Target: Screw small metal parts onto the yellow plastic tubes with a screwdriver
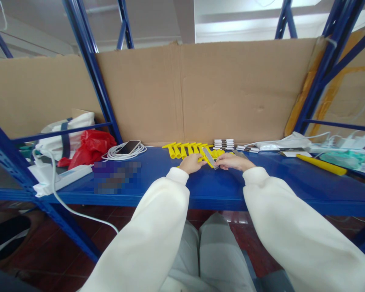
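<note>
Through the head camera I have both hands working at the near edge of the row of yellow scrapers [182, 150], my landmark on the blue worktop [158, 178]. My left hand [191, 164] is closed around the handle of a T-shaped yellow scraper, whose head slants across the gap between the hands with a grey blade [209, 155] lying along it. My right hand [232, 161] has thumb and fingers pinched at the blade's lower end; from here I cannot tell whether they grip the blade alone or the scraper's head as well. A grey flat piece [239, 154], partly hidden, shows just beyond that hand, right of the row.

Also right of the row I see a stack of white packs with black bands [223, 144], a lower stack [247, 149] beside it, then a white plastic packet [282, 143], and farther out a long yellow tool [320, 164] and a green plastic bundle [346, 159]. Left of the row, a smartphone [129, 147] rests on a coiled white cable [121, 155], with a red bag [94, 142] and a white power strip [74, 178] farther left. Behind the row stands a cardboard panel [231, 89]
</note>
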Available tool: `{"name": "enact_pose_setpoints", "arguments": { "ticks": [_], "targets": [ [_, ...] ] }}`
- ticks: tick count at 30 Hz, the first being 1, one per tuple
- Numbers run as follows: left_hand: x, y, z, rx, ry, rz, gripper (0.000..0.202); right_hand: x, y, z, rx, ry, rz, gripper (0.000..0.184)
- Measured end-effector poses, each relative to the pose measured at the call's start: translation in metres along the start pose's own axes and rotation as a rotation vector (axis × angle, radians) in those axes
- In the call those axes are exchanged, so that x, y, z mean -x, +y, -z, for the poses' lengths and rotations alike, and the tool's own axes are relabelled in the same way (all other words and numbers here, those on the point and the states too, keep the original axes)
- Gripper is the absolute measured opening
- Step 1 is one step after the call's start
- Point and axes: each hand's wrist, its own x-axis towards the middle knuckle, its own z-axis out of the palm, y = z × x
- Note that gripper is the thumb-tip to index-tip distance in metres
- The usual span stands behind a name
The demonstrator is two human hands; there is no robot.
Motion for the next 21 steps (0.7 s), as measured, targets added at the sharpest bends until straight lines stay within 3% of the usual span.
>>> {"name": "enact_pose_setpoints", "arguments": {
  "ticks": [7, 21],
  "targets": [
    [-0.0015, -0.0026, -0.0032, 0.017, 0.022, 0.0, 0.031, 0.0018, 0.001, 0.0005, -0.069, 0.015, -0.075, 0.024],
    [0.002, 0.0024, 0.0028, 0.039, -0.022, -0.033, 0.029, 0.0082, -0.0078, -0.0074, -0.098, 0.068, -0.088, 0.031]
  ]
}}
